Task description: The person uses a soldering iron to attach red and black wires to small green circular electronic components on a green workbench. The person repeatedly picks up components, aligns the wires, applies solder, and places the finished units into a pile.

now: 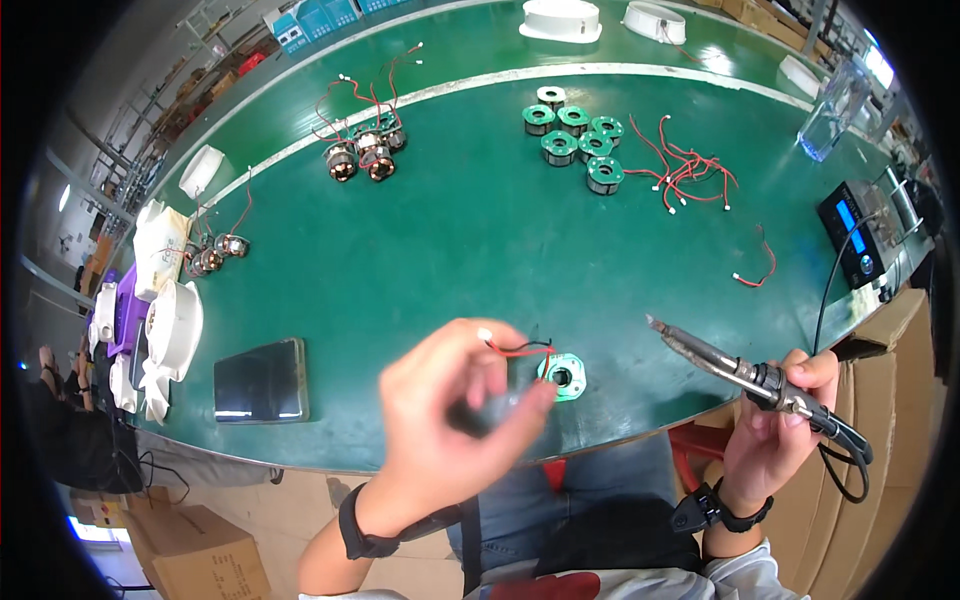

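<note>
1. The left hand (455, 415) pinched a red and black wire (520, 348) between thumb and fingertips, just above the green coil (562, 376) near the tabletop's (450, 250) front edge.
2. The right hand (775, 440) was closed round the soldering iron (735, 370), tip raised right of the coil.
3. Best practice, I judged: steady the wire on the coil's terminal before bringing the tip in.

Green table (450, 250), red-black wire (518, 349), green-rimmed coil (561, 377).

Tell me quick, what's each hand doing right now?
Left hand: closed, pinching the red and black wires of the green motor part.
Right hand: closed around the soldering iron, tip raised off the table.
</note>
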`<state>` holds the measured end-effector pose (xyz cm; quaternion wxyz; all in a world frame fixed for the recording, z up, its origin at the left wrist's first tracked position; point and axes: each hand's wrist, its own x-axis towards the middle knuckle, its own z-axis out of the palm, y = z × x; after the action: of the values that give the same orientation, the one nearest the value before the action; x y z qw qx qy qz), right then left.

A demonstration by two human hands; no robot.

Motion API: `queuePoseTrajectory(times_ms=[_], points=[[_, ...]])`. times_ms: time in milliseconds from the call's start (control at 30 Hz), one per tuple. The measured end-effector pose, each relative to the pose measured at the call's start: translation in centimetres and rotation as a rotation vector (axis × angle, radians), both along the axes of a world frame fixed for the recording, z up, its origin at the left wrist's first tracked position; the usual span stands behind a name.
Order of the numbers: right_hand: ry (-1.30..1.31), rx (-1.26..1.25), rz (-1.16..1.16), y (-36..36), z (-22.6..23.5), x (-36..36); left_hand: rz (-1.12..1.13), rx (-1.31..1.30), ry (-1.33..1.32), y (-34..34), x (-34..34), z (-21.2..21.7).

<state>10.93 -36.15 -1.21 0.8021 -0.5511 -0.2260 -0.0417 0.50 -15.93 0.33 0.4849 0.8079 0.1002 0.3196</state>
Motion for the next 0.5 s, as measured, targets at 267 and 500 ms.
queuePoseTrajectory(times_ms=[267,500], points=[[0.081,0.065,0.147,2.2,-1.3,-2.2,-0.152,-0.276,-0.089,0.6,0.1,0.2],[0.021,0.113,0.223,3.2,-2.5,-2.5,-0.163,-0.355,-0.282,0.7,-0.4,-1.0]])
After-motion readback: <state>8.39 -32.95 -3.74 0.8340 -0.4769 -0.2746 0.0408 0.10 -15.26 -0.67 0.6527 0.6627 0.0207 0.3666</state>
